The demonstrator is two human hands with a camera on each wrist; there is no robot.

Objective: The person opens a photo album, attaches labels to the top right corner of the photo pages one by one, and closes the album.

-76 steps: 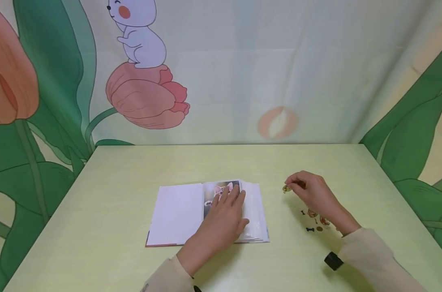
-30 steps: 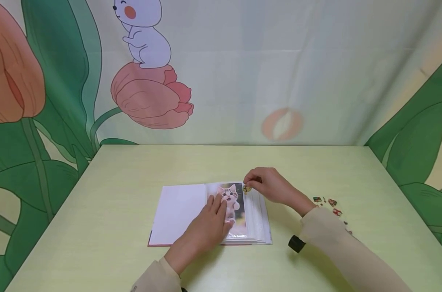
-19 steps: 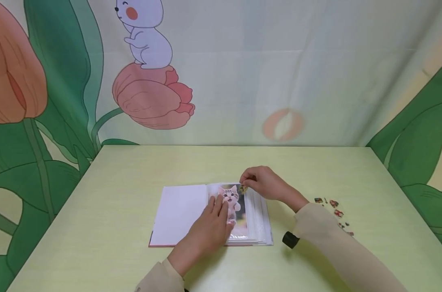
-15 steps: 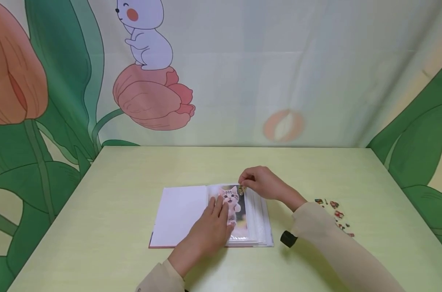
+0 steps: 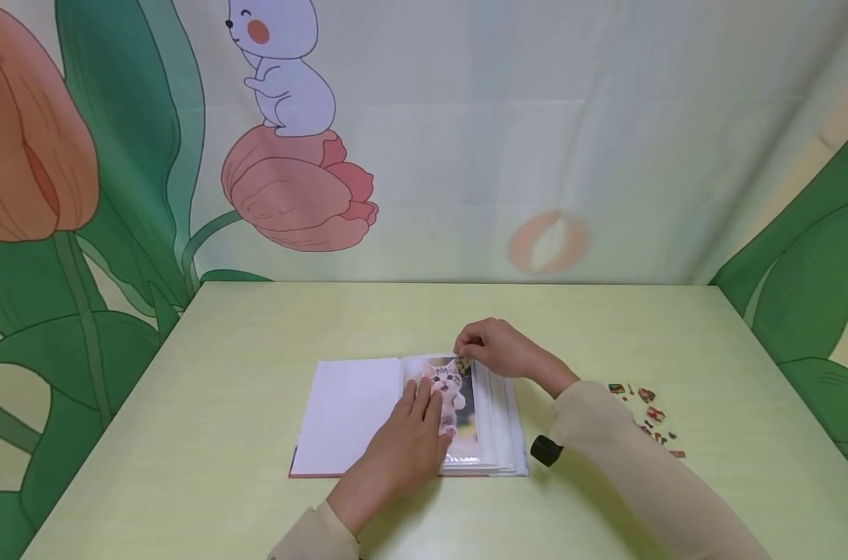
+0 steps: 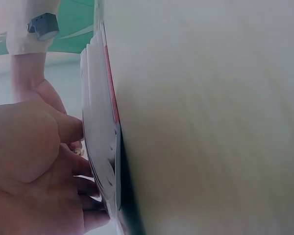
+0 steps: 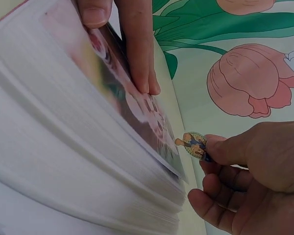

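Observation:
An open photo album (image 5: 354, 412) lies on the table, blank white inside cover at left, a kitten photo (image 5: 468, 443) in a clear sleeve at right. My left hand (image 5: 408, 439) rests on the photo page with fingers extended, covering part of the kitten; the left wrist view shows its fingertips against the pages. Between thumb and index finger, my right hand (image 5: 502, 348) pinches a small round sticker (image 7: 193, 145) with a colourful figure on a patterned ground. It is at the photo's upper right corner, beside the kitten's ear. The right hand's other fingers are loosely bent.
Several small colourful stickers (image 5: 655, 414) lie on the table to the right, partly behind the right sleeve (image 5: 606, 428). A black wrist device (image 5: 546, 450) sticks out from that sleeve. A curtain with printed tulips (image 5: 298, 187) hangs behind the table's far edge.
The right hand has carried the sticker leftward from above the loose stickers to the photo's upper right corner. The left hand has slid slightly left and down, uncovering more of the kitten.

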